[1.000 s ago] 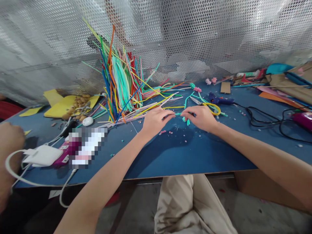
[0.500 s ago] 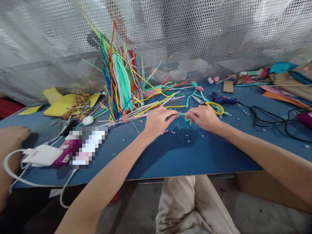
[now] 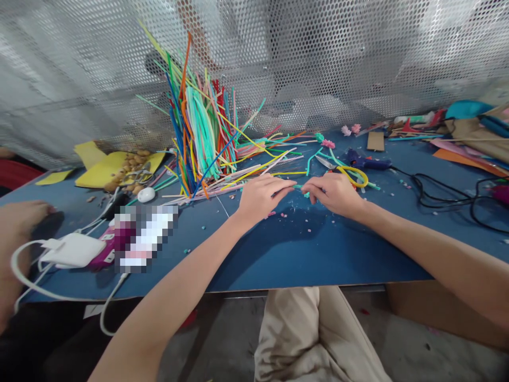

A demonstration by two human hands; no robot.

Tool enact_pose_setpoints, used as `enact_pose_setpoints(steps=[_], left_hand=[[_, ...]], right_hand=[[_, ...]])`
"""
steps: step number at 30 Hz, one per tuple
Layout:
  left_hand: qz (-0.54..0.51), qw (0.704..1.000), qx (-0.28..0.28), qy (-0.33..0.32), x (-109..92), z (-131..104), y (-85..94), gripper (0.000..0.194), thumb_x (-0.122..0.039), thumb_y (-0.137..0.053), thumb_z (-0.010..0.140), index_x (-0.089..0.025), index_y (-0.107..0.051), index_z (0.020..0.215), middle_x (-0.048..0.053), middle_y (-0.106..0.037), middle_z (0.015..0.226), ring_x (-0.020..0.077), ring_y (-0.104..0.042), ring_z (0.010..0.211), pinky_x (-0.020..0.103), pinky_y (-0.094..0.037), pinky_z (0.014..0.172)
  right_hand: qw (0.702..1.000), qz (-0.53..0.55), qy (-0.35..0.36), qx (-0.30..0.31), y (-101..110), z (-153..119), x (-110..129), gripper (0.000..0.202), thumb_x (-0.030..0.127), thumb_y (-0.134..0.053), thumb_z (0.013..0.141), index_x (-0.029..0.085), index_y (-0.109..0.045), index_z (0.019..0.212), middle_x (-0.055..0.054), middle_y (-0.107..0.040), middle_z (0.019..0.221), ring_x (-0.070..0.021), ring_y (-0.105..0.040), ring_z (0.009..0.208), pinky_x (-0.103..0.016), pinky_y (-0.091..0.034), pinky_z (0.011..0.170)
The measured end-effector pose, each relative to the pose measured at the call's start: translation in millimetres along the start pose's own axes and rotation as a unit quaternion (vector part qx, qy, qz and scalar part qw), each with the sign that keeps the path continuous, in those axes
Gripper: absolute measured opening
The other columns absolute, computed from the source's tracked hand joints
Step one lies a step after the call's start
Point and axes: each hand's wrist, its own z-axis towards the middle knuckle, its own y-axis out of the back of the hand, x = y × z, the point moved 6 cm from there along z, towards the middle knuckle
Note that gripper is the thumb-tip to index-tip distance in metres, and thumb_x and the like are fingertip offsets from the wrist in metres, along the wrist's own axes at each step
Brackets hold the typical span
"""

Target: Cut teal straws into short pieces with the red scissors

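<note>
Teal fuzzy stem [image 3: 298,187] bridges your left hand [image 3: 258,199], pinched closed on it, and your right hand [image 3: 338,194], fingers curled around its end; yellow-handled scissors [image 3: 366,179] lie right.

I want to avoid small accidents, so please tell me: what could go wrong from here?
The small green piece between the fingertips of the left hand and right hand might slip, since little of it shows. The scissors lie just behind the right hand, so a careless reach could brush their uncovered blades. The white cable hangs over the table edge close to the left forearm, which may snag it.
</note>
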Motion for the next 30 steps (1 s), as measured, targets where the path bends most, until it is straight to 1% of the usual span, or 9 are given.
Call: enact_pose_setpoints(steps=[4,11,16,19,21,23,25,27,30], left_hand=[[0.017,1.000,-0.003,0.010,1.3,-0.7,-0.5,0.020,-0.035,-0.063,0.101,-0.025,-0.080,0.106,0.001,-0.082,0.095,0.0151,-0.070,0.080,0.029,-0.052,0.077],[0.034,0.999,-0.021,0.028,1.3,-2.8,2.5,0.017,-0.038,-0.067,0.098,-0.029,-0.081,0.102,-0.003,-0.081,0.089,0.0142,-0.064,0.072,0.028,-0.050,0.071],[0.045,0.997,-0.028,0.048,2.8,-2.2,4.3,0.017,-0.040,-0.068,0.097,-0.030,-0.082,0.100,-0.003,-0.081,0.089,0.0151,-0.065,0.075,0.029,-0.050,0.073],[0.038,0.997,-0.025,0.066,4.4,-0.7,5.0,0.019,-0.040,-0.067,0.097,-0.028,-0.081,0.097,-0.002,-0.080,0.087,0.0154,-0.065,0.076,0.030,-0.050,0.075],[0.032,0.996,-0.030,0.072,4.4,0.4,6.4,0.019,-0.040,-0.067,0.096,-0.026,-0.080,0.094,-0.001,-0.079,0.082,0.0147,-0.065,0.073,0.029,-0.050,0.074],[0.028,0.996,-0.034,0.076,4.2,1.0,7.5,0.019,-0.039,-0.068,0.096,-0.025,-0.080,0.092,-0.001,-0.076,0.077,0.0137,-0.064,0.069,0.028,-0.049,0.071],[0.023,0.996,-0.031,0.078,4.1,1.0,6.9,0.018,-0.038,-0.067,0.096,-0.025,-0.080,0.093,-0.001,-0.075,0.074,0.0129,-0.063,0.066,0.027,-0.048,0.069],[0.017,0.997,-0.024,0.073,4.0,0.3,4.8,0.018,-0.038,-0.067,0.097,-0.025,-0.080,0.094,-0.001,-0.074,0.075,0.0127,-0.062,0.066,0.027,-0.048,0.068],[0.009,0.997,-0.012,0.072,6.2,-1.4,0.6,0.018,-0.038,-0.067,0.097,-0.025,-0.080,0.097,0.000,-0.075,0.078,0.0132,-0.062,0.067,0.028,-0.048,0.069]], right_hand=[[1.000,0.001,0.014,-0.010,0.5,0.5,1.5,0.042,0.038,-0.044,0.108,0.023,-0.076,0.085,0.002,-0.074,0.064,-0.0148,-0.066,0.061,-0.030,-0.047,0.074],[1.000,0.008,0.020,0.018,-0.4,1.9,3.9,0.039,0.036,-0.046,0.107,0.022,-0.074,0.084,0.002,-0.074,0.065,-0.0152,-0.065,0.062,-0.031,-0.044,0.070],[0.999,-0.004,0.031,0.041,0.8,2.2,4.8,0.037,0.036,-0.047,0.106,0.022,-0.076,0.089,0.002,-0.074,0.067,-0.0149,-0.066,0.063,-0.031,-0.044,0.069],[0.999,-0.017,0.007,0.033,9.5,2.6,-8.4,0.039,0.036,-0.043,0.106,0.023,-0.077,0.093,0.001,-0.076,0.071,-0.0158,-0.068,0.066,-0.032,-0.046,0.071],[0.999,-0.022,-0.033,0.017,19.5,2.8,-25.8,0.041,0.036,-0.041,0.105,0.023,-0.078,0.091,-0.001,-0.076,0.072,-0.0163,-0.069,0.067,-0.033,-0.048,0.071],[0.998,-0.027,-0.057,0.012,28.5,3.0,-43.7,0.037,0.039,-0.046,0.103,0.023,-0.078,0.092,-0.001,-0.076,0.074,-0.0168,-0.069,0.066,-0.034,-0.049,0.070],[0.999,-0.026,-0.027,0.036,31.6,3.9,-54.2,0.030,0.040,-0.053,0.100,0.025,-0.079,0.097,-0.003,-0.078,0.086,-0.0190,-0.071,0.076,-0.036,-0.052,0.076],[0.996,-0.010,0.024,0.081,27.8,4.3,-57.9,0.027,0.039,-0.055,0.098,0.026,-0.078,0.103,-0.005,-0.079,0.099,-0.0214,-0.071,0.091,-0.038,-0.052,0.086],[0.988,0.013,0.067,0.140,16.3,3.7,-58.0,0.026,0.038,-0.054,0.099,0.025,-0.076,0.105,-0.007,-0.076,0.105,-0.0226,-0.069,0.098,-0.040,-0.051,0.093]])
